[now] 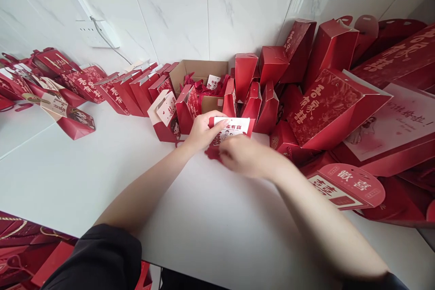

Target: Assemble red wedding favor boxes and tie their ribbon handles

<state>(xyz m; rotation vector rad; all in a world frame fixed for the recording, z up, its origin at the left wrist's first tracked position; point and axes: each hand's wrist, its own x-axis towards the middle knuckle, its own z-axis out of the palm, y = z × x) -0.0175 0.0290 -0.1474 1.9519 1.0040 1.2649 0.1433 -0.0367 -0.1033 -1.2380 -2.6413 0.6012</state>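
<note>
A small red gift box (242, 126) with a white printed front, bearing red characters and a drawn couple, is held over the white table. My left hand (201, 131) grips its left side, with the thumb lying across the front. In front of its lower part is my right hand (243, 155), slightly blurred, with its fingers curled closed; what they pinch is hidden. Dark red material, perhaps ribbon, shows below the box beside the right hand's fingers. Just behind my hands, several small red gift boxes stand close together, among them one with a white tag (166, 108).
An open cardboard carton (200, 67) with red ribbon and a white card stands against the wall. Larger red boxes (316, 108) crowd the right side, with a round-topped box (353, 183) near my right forearm. More red boxes (70, 115) stand at the left on the white table (102, 163).
</note>
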